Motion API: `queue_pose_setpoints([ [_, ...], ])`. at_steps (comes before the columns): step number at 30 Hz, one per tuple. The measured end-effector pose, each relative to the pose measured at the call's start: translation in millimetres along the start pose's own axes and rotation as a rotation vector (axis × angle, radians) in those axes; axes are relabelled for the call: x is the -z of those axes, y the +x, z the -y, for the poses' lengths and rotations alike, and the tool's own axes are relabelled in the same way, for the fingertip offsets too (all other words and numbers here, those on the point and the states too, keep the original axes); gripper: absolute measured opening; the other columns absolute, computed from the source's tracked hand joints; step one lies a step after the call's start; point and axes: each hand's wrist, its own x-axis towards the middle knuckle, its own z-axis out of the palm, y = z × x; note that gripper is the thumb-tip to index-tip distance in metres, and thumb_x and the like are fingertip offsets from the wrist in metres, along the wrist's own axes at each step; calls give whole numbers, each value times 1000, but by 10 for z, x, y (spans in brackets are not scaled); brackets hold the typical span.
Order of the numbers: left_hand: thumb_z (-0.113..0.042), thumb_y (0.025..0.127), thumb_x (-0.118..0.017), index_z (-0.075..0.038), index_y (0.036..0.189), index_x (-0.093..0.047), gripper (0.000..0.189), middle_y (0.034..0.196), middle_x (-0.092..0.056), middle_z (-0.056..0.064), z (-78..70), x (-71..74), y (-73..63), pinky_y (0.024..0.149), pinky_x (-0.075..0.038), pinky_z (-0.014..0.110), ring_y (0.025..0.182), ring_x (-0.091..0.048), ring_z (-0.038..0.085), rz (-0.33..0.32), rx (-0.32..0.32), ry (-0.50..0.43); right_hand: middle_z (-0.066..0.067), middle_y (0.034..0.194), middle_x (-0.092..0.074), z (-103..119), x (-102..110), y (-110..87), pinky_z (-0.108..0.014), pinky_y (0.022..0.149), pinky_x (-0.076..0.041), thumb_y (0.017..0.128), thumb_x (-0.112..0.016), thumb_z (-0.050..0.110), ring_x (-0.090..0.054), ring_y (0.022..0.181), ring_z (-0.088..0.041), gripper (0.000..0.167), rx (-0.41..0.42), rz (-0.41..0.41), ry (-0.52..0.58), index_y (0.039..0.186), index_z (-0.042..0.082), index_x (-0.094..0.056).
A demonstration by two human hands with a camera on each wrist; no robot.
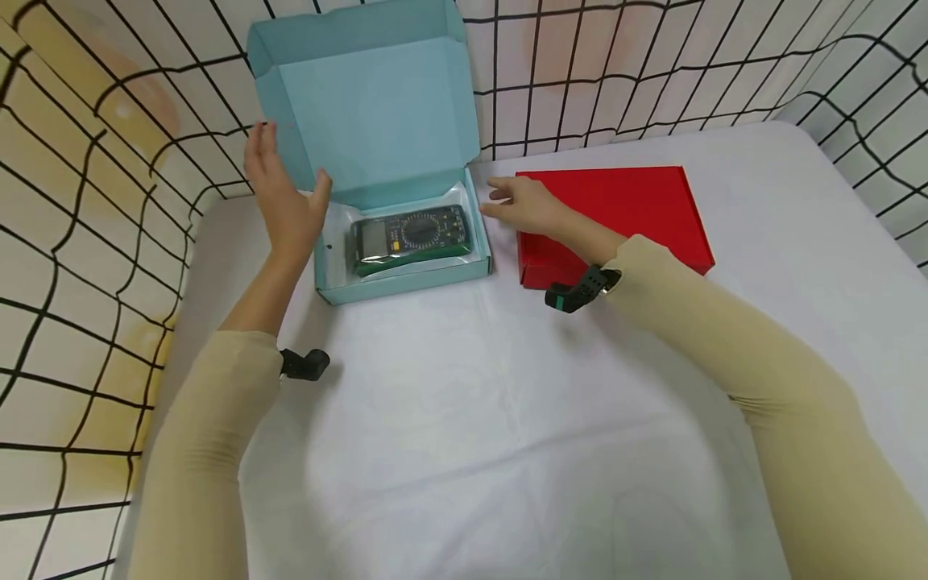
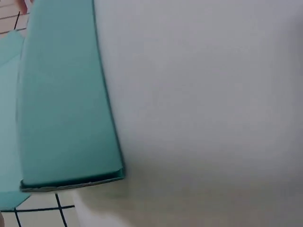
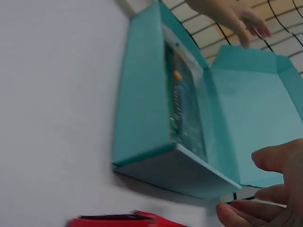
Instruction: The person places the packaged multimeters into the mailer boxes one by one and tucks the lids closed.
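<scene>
A light blue cardboard box [image 1: 406, 280] stands on the table with its lid [image 1: 380, 113] raised at the back. Inside it lies a multimeter [image 1: 409, 235] with a green edge, wrapped in a clear plastic bag [image 1: 339, 242]. At the box's left side my left hand [image 1: 286, 193] is raised, fingers straight and thumb apart, beside the lid and holding nothing. My right hand [image 1: 522, 201] hovers by the box's right wall, its fingers loosely bent and empty. In the right wrist view, the fingers [image 3: 270, 156] show near the lid's hinge corner. The left wrist view shows the box's front wall [image 2: 66, 104].
A closed red box [image 1: 616, 197] sits to the right, partly under my right forearm. Black wire mesh [image 1: 580, 80] borders the table at the back and left. A white cloth [image 1: 464, 419] covers the tabletop.
</scene>
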Motion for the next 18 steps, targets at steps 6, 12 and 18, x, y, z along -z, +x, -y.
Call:
queue_pose_setpoints([
  [6,-17,86,-53,-12,148,-12,75,153,-15,5,33,128,102,108,-21,22,138,-17,7,88,314,-75,-8,150,-27,90,180,196,-35,105,-34,94,-48,36,-31,136,-21,69,25,-108,22,149,11,-15],
  [12,-35,90,-47,-25,147,11,82,155,-3,-6,-53,180,159,111,-19,27,140,-11,9,390,610,-293,3,155,-10,209,212,323,-31,111,-23,92,-48,46,-15,140,-13,78,112,-154,133,150,18,-4],
  [18,-38,94,-42,-29,149,-2,68,153,-12,-10,-64,197,153,113,-13,28,139,-12,5,441,600,-365,3,155,-9,289,219,375,-23,111,-18,98,-30,46,-14,140,-9,66,148,-44,548,149,19,1],
])
